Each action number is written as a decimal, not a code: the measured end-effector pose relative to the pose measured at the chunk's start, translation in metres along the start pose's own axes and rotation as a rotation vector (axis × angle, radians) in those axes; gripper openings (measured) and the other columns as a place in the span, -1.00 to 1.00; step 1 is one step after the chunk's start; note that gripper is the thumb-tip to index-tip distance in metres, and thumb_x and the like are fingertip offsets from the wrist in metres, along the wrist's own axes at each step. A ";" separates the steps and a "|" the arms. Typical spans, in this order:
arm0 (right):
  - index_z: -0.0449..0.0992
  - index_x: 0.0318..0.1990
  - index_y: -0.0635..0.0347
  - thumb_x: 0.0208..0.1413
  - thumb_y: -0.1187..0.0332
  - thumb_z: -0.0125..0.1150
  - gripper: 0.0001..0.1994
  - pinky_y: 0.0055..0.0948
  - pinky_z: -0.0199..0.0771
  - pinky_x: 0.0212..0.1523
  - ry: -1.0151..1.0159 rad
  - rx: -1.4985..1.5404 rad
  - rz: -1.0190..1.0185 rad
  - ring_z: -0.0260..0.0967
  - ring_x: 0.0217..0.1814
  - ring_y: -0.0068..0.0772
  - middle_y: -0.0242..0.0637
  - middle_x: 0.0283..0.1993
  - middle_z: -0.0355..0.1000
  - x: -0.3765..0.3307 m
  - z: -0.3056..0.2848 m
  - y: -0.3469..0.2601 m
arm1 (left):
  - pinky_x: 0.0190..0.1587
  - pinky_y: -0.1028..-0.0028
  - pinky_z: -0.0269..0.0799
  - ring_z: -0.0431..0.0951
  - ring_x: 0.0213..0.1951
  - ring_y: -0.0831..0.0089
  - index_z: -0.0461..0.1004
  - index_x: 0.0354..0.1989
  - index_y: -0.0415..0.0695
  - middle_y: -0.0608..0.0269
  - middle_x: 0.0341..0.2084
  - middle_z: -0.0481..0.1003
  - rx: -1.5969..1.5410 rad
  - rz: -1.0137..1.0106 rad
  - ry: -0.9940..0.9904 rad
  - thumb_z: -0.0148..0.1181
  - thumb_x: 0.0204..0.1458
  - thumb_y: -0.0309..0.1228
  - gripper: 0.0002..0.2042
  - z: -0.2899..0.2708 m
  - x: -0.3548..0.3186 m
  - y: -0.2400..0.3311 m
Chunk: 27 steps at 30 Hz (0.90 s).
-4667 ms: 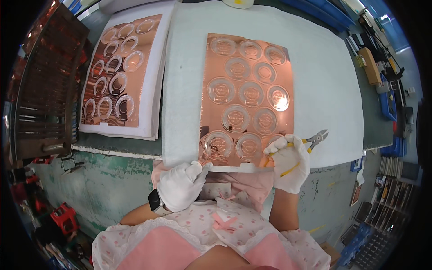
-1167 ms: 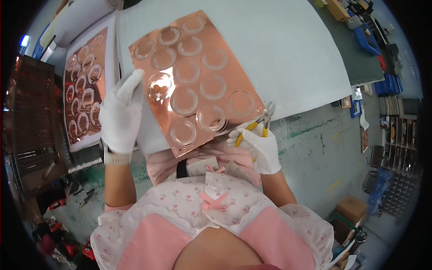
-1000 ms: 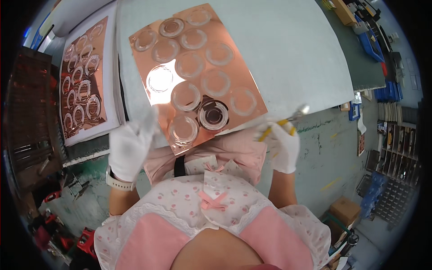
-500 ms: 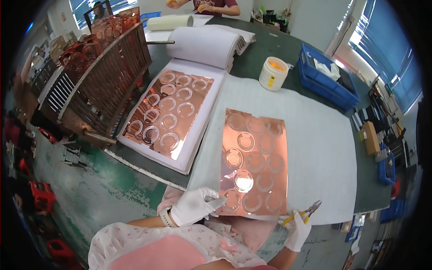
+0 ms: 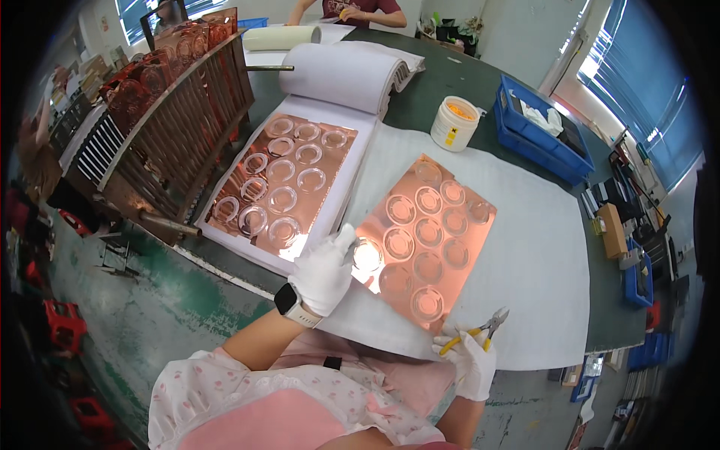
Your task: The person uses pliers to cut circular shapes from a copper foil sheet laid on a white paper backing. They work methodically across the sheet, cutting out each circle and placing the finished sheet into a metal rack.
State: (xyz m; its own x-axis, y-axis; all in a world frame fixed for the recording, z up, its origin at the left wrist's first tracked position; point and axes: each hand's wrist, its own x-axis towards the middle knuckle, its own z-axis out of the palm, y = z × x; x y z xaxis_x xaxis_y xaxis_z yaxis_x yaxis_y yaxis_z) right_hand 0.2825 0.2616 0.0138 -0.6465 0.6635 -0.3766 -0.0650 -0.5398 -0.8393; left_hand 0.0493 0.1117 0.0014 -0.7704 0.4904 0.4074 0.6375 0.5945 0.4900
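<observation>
A shiny copper-coloured sheet with rows of round ring shapes lies at a slant before me, on white sheeting. My left hand, in a white glove, has its fingers closed at the sheet's left edge; part of the grip is hidden. My right hand, also gloved, holds yellow-handled cutting pliers, jaws pointing up and right. Its fingers are at the sheet's lower corner. A similar copper-coloured sheet rests on a white paper stack to the left.
A slatted rack holding copper-coloured sheets stands at the left. A white tub with orange contents and blue trays stand far right. A rolled paper bundle lies behind the stack. Across the table is another person.
The copper-coloured sheet before me has turned clockwise, its far end swinging right. My left hand has moved up and left along with it; my right hand and the pliers have shifted slightly left.
</observation>
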 end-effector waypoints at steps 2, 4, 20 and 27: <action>0.33 -0.11 0.44 0.11 0.42 0.04 -0.74 -0.17 0.50 -0.18 0.045 -0.109 -0.084 0.44 -0.20 -0.07 0.05 -0.17 0.43 0.000 -0.011 0.002 | -0.38 0.25 0.40 0.50 -0.37 0.06 0.39 -0.15 -0.16 0.04 -0.37 0.49 -0.005 0.131 0.098 0.16 -0.07 -0.54 -0.74 -0.001 0.003 0.008; 0.34 -0.10 0.41 0.14 0.38 0.04 -0.74 -0.22 0.48 -0.14 0.111 -0.186 -0.171 0.43 -0.14 -0.11 0.02 -0.16 0.43 -0.005 -0.028 0.004 | -0.36 0.18 0.36 0.45 -0.32 0.02 0.38 -0.20 -0.17 0.04 -0.24 0.43 -0.077 0.319 0.189 0.18 -0.11 -0.49 -0.74 0.003 -0.004 0.011; 0.47 -0.09 0.39 -0.02 0.70 0.14 -0.72 -0.70 0.24 -0.63 0.242 -0.439 -0.327 0.22 -0.60 -0.75 -0.23 -0.19 0.51 -0.007 0.017 0.013 | -0.14 0.24 0.36 0.39 -0.12 0.16 0.46 -0.23 -0.10 0.15 -0.18 0.39 -0.186 0.612 -0.356 0.25 -0.27 -0.37 -0.67 0.021 -0.052 0.034; 0.47 -0.16 0.41 -0.03 0.72 0.16 -0.76 -0.60 0.43 -0.32 0.043 -0.637 -0.682 0.39 -0.32 -0.59 -0.18 -0.17 0.50 0.000 0.010 0.033 | 0.07 0.14 0.17 0.26 0.06 0.14 0.42 -0.08 0.04 0.16 0.01 0.28 -0.125 0.614 -0.488 0.24 -0.29 -0.22 -0.53 0.026 -0.055 0.046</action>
State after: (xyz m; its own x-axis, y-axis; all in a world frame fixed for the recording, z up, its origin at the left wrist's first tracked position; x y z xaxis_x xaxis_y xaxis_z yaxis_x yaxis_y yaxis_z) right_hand 0.2723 0.2388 -0.0096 -0.5929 0.7574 0.2736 0.0170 0.3515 -0.9361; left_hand 0.1208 0.1285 -0.0181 -0.1767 0.9484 0.2633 0.9220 0.0658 0.3816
